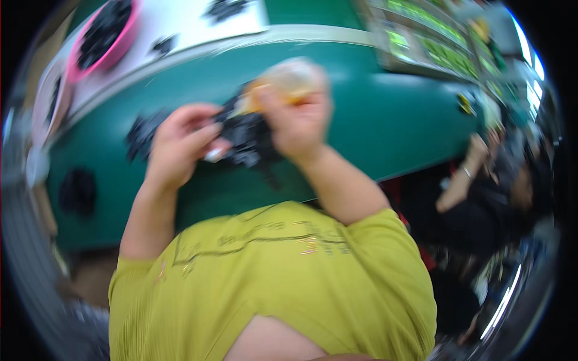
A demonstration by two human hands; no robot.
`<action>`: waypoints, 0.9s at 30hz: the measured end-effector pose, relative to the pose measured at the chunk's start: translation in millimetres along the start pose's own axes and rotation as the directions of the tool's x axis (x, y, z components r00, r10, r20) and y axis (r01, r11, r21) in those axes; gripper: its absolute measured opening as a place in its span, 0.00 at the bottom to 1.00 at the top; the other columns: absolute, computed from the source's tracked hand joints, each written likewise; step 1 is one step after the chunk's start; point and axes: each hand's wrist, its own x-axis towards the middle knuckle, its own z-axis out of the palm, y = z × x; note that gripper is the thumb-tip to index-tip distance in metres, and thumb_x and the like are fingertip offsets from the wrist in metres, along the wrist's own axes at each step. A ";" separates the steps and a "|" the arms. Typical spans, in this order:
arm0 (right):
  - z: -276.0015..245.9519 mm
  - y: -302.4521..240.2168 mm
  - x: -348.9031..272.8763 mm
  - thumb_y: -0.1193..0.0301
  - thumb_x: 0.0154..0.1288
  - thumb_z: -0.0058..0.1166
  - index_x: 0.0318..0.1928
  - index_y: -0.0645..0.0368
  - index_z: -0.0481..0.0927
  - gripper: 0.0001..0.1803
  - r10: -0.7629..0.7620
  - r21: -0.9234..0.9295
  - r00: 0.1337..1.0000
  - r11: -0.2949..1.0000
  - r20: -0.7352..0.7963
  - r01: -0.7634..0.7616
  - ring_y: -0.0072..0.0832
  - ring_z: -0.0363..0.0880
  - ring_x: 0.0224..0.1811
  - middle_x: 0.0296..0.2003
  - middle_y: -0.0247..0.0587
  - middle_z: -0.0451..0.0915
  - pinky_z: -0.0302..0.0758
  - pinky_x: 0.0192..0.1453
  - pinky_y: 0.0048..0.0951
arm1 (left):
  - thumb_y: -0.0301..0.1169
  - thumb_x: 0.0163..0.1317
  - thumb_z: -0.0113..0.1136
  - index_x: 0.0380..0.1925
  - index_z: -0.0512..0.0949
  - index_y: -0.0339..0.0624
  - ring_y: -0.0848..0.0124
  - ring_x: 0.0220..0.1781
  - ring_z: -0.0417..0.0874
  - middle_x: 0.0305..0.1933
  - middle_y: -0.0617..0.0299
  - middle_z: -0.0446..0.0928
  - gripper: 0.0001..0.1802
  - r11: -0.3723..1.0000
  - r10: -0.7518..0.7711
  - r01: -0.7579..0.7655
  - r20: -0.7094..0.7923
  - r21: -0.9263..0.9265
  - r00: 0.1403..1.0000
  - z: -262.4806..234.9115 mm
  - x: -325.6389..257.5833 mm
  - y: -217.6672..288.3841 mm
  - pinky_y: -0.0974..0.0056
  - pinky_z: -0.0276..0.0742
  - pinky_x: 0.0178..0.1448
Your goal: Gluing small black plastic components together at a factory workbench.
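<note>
My right hand [299, 120] is closed around a translucent object with an orange part [292, 77], too smeared by motion to name. Left of it, my left hand [180, 141] is curled, its thumb and fingers drawn together. A small white spot [214, 155] shows at those fingertips, and I cannot make out what it is. Between and beneath both hands lies a heap of shiny black pieces [250, 141] on the green tabletop [385, 126]. More black pieces [143, 133] spread out past my left hand.
A pink basin [123, 45] of black pieces stands at the far left, beside a paler tub [48, 108]. A dark bundle [78, 191] lies at the left. Racks with green items [430, 45] stand far right. Another person's arm [460, 180] reaches in at the right.
</note>
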 end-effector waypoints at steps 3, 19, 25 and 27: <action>6.1 -9.9 3.0 0.77 0.61 0.58 0.48 0.60 0.63 0.19 0.098 0.160 0.995 0.983 -0.014 -0.094 0.18 0.76 0.37 0.36 0.36 0.77 0.76 0.42 0.23 | 0.20 0.60 0.54 0.49 0.73 0.31 0.73 0.24 0.78 0.32 0.61 0.72 0.16 0.999 -0.005 0.007 -0.060 0.031 0.998 4.7 -2.9 8.4 0.72 0.73 0.25; -7.0 -18.1 0.9 0.76 0.63 0.57 0.49 0.59 0.64 0.18 0.105 0.143 0.995 0.984 -0.001 -0.103 0.18 0.76 0.40 0.39 0.35 0.75 0.76 0.45 0.24 | 0.22 0.62 0.52 0.45 0.74 0.33 0.75 0.19 0.77 0.31 0.63 0.74 0.11 0.998 -0.060 0.061 -0.033 0.009 0.998 5.5 1.0 9.1 0.74 0.73 0.20; 1.1 -3.6 -0.7 0.75 0.61 0.59 0.48 0.59 0.63 0.19 0.111 0.139 0.994 0.984 -0.002 -0.110 0.19 0.77 0.38 0.37 0.35 0.76 0.77 0.42 0.24 | 0.20 0.59 0.56 0.42 0.74 0.28 0.69 0.21 0.76 0.31 0.57 0.74 0.11 0.996 -0.043 0.034 -0.109 -0.081 0.993 5.8 -9.1 7.2 0.69 0.72 0.23; -6.3 -5.4 0.2 0.78 0.61 0.57 0.47 0.59 0.65 0.17 0.058 0.093 0.998 0.994 0.000 -0.057 0.20 0.78 0.37 0.36 0.37 0.77 0.77 0.41 0.24 | 0.20 0.59 0.56 0.43 0.74 0.28 0.69 0.22 0.75 0.30 0.56 0.74 0.12 0.992 -0.008 0.006 -0.019 -0.129 1.000 8.0 -5.7 3.6 0.67 0.71 0.24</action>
